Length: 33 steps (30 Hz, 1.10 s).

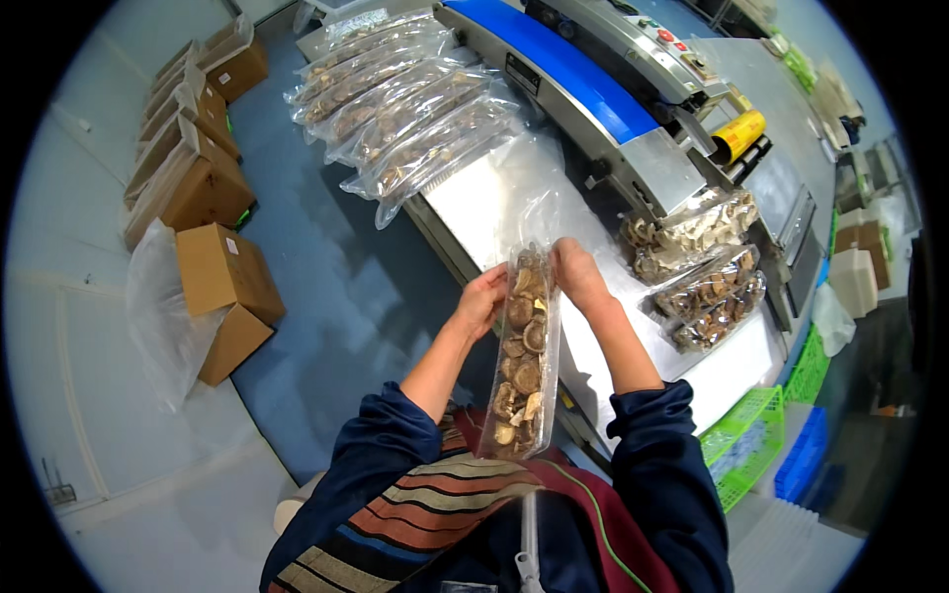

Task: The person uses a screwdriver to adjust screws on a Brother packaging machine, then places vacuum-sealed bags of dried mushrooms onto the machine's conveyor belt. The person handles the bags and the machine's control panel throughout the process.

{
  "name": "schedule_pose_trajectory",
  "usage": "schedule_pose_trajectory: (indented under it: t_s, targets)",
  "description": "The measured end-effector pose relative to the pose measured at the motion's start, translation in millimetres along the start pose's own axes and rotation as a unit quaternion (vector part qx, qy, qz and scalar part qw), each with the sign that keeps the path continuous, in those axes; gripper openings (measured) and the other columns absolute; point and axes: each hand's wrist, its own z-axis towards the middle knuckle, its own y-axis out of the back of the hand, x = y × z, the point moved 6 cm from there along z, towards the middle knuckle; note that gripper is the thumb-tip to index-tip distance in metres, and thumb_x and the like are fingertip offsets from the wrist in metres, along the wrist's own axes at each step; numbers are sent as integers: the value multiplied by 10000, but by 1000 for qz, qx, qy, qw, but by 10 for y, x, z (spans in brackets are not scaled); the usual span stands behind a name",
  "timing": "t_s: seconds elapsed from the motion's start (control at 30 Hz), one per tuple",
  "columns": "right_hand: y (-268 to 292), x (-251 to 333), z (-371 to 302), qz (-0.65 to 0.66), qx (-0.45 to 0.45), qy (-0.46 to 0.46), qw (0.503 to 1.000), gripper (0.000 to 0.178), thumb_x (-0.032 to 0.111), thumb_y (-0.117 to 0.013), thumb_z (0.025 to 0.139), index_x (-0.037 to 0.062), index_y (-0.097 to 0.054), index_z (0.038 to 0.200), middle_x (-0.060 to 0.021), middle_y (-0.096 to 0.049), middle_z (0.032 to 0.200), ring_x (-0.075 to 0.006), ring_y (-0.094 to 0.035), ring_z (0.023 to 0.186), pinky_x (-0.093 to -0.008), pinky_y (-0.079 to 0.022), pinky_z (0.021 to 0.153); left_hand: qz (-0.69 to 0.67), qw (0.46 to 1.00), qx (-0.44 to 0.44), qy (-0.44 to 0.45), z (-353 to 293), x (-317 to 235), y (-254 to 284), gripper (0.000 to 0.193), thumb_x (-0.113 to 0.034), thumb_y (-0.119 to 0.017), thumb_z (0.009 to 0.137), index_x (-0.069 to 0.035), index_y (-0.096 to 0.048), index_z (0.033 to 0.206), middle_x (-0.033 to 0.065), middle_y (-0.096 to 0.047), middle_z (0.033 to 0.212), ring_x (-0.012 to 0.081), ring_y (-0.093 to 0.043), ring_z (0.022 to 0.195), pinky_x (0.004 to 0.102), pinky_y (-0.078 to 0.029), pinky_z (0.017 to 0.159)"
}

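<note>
A long clear plastic bag of dried mushrooms (526, 366) hangs upright in front of my body, its loose top reaching over the white tabletop. My left hand (482, 300) is closed on the bag's left edge near the top of the mushrooms. On the opposite edge, a little higher, my right hand (577, 279) grips the plastic, fingertips partly hidden. To the right lie packs of dark dried mushrooms (710, 296) and a pack of paler pieces (697, 229). Several filled clear bags (415, 109) lie side by side at the table's far left.
A steel machine with a blue belt (563, 64) crosses the white table (479, 203), with a yellow roll (739, 136) at its near end. Open cardboard boxes (227, 267) line the left wall. A green crate (746, 445) and a blue crate (801, 455) stand at the lower right.
</note>
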Motion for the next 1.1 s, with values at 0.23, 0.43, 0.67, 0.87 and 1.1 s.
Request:
schedule_pose_trajectory:
  t_s: [0.23,0.43,0.67,0.87,1.1]
  targets:
    - [-160,-201,-141,205,-84,-160,962,92,30,-542,798,-20,-573,868,-89,-597,764,-143,-557,686,-271,-456,656,-23,997,-46,63,98,281,-54,254,-178,-421,937,-16,-539,1092,72,-620,920,174,-630,753,306,-548,649]
    - [-150,-272,-192,196,-38,-214,956,105,79,-580,800,-24,-602,794,-96,-608,698,-155,-552,646,-282,-456,634,-152,986,7,67,-43,82,-506,242,-267,-492,923,-61,-549,1036,32,-592,836,129,-608,698,258,-533,571]
    - [-101,-198,-450,279,-152,-223,922,139,142,-549,876,5,-578,884,-69,-601,743,-122,-562,648,-302,-467,599,-154,984,47,81,-75,-82,-706,214,-250,-492,922,-55,-551,988,32,-594,827,120,-599,676,241,-516,573]
    - [-33,135,-410,533,3,-309,788,543,471,-421,919,40,-430,1249,-75,-559,1093,-156,-542,977,-305,-468,800,-41,994,-79,58,108,192,-215,192,-186,-554,866,-9,-562,941,83,-615,807,151,-614,684,260,-512,588]
    - [-272,562,-962,561,26,-332,758,775,250,-706,727,-13,-275,1315,-156,-483,1169,-232,-500,1055,-353,-401,912,171,949,-240,-115,425,637,827,278,-205,-534,848,39,-565,977,109,-614,847,213,-613,730,315,-516,692]
